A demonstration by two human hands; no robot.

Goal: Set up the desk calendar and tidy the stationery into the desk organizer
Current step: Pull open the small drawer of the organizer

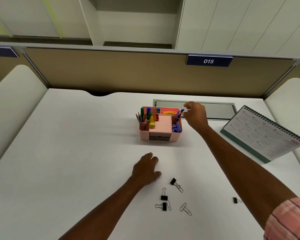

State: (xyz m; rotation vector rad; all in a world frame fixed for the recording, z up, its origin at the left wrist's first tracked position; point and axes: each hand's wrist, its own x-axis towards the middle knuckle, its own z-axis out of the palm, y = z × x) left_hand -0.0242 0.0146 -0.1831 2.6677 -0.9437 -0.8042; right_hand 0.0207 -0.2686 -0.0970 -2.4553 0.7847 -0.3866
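The white tabletop [76, 153] is carrying everything. The desk calendar [263, 134] is standing near its right edge, already propped up. The pink desk organizer [160, 125] is sitting toward the back, middle, with pens, markers and a yellow glue stick in its compartments. The right hand [196, 116] is hovering at the organizer's right rear corner, fingers [186, 105] curled close around what is probably the top of a blue pen [180, 113]; whether they are actually gripping it I cannot tell. The left hand [146, 168] is lying flat, fingers spread, holding nothing. Binder clips [164, 197] and paper clips [185, 209] are lying loose near the front edge, one more clip [235, 200] well apart to the right.

The risk, in my judgement: pressing sideways on the pen could be tipping or sliding the light organizer. The right sleeve is cut off, and the calendar's print is too small to read.
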